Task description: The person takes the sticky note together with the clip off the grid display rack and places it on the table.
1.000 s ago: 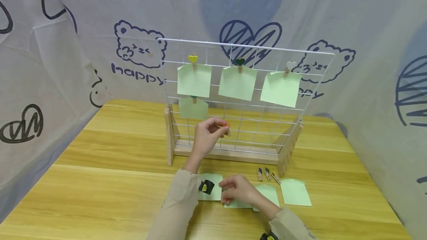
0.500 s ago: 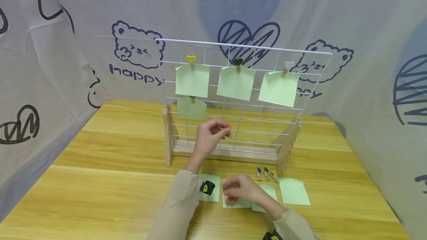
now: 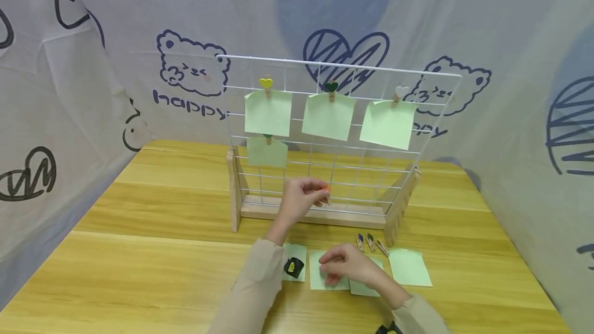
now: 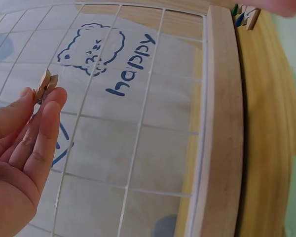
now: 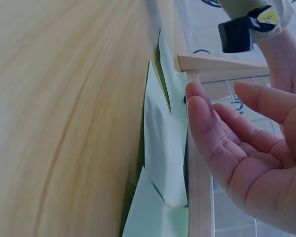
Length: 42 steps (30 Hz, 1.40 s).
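My left hand [image 3: 300, 201] pinches a small wooden clothespin [image 4: 45, 85] with an orange top between thumb and fingertips, in front of the lower part of the white wire grid [image 3: 343, 171]. Fingers loosely bent and holding nothing, my right hand [image 3: 352, 264] hovers close over a pale green sticky note [image 3: 316, 277] on the table. A neighbouring sticky note [image 3: 364, 288] is partly covered by that hand. In the right wrist view, the thumb and fingers of the right hand [image 5: 251, 153] are apart, beside the row of notes [image 5: 163, 133].
Several green notes hang on the grid from heart clothespins, one yellow [image 3: 266, 83]. Wooden feet [image 3: 234, 189] support the grid. Three clothespins [image 3: 371, 242] lie before it, near another note [image 3: 410, 268]. A further note [image 3: 297, 250] sits behind the left wrist camera. A printed cloth [image 3: 260, 9] hangs behind.
My left hand has moved right and slightly down with the clothespin. My right hand has drifted a little to the right over the notes.
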Tool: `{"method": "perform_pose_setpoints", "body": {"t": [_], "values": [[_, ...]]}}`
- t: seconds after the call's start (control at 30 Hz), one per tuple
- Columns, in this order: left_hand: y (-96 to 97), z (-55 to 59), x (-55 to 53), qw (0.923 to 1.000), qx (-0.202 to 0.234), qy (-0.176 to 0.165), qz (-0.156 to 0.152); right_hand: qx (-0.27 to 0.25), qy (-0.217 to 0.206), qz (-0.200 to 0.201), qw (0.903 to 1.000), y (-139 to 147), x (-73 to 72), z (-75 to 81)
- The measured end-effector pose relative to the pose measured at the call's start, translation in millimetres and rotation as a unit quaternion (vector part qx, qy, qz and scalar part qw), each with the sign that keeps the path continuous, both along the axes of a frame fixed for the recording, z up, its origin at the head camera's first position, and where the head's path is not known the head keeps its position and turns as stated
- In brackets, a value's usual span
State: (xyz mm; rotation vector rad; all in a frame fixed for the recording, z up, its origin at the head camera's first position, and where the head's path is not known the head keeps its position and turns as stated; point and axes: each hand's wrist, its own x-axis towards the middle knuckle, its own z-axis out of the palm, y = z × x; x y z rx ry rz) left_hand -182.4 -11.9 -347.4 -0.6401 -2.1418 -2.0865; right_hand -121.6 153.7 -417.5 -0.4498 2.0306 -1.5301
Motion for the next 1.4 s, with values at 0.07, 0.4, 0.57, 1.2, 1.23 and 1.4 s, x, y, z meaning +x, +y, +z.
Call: {"method": "perform_pose_setpoints", "body": {"t": [0.07,0.4,0.57,1.2,1.23,1.4], "values": [[1.8,-1.9,0.2,0.9998,-0.004,-0.019,-0.003,0.000,0.003,-0.002,1.0000,4,0.2,-0.8],[10.2,-15.8,-3.9,0.9969,-0.024,-0.074,-0.011,-0.011,0.003,0.000,0.9999,23,-0.3,-1.7],[14.3,-19.4,-2.8,0.9940,-0.044,-0.096,-0.029,-0.015,0.009,-0.002,0.9999,29,0.0,4.1],[34.0,-60.1,-15.0,0.9788,-0.084,-0.187,0.001,-0.020,0.019,-0.003,0.9996,62,1.1,5.1],[33.8,-60.6,-15.0,0.9782,-0.085,-0.189,0.003,-0.019,0.020,-0.004,0.9996,64,1.3,5.6],[32.7,-60.2,-14.9,0.9773,-0.094,-0.190,0.001,-0.025,0.021,-0.016,0.9994,72,1.2,6.3]]}}
